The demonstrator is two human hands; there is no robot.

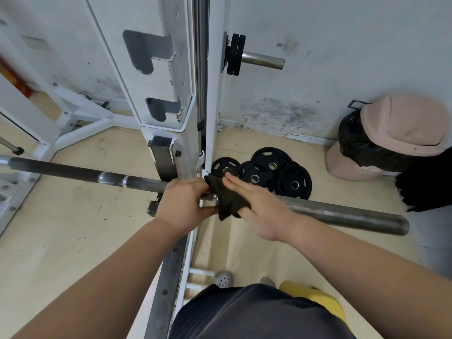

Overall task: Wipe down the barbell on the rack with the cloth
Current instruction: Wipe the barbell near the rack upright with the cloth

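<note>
– Scuffed white wall, pale floor, weight plates lying overlapped by the foot of the rack. Where's the cloth?
– Draped over the barbell, right where the thin shaft meets the thick end sleeve, beside the rack's upright.
– How much is wiped, would you say?
– Can't tell from the metal; no clean patch stands out. The long shaft to the left and the sleeve out to the right end both lie bare, so I'd guess most of the wiping is left.
– And the hands?
– The left hand is curled round the bar just beside the cloth, thumb underneath, steadying it. The right hand lies flat on the cloth, fingers straight, pressing it onto the bar and clenching nothing. Both arms reach forward.
</note>
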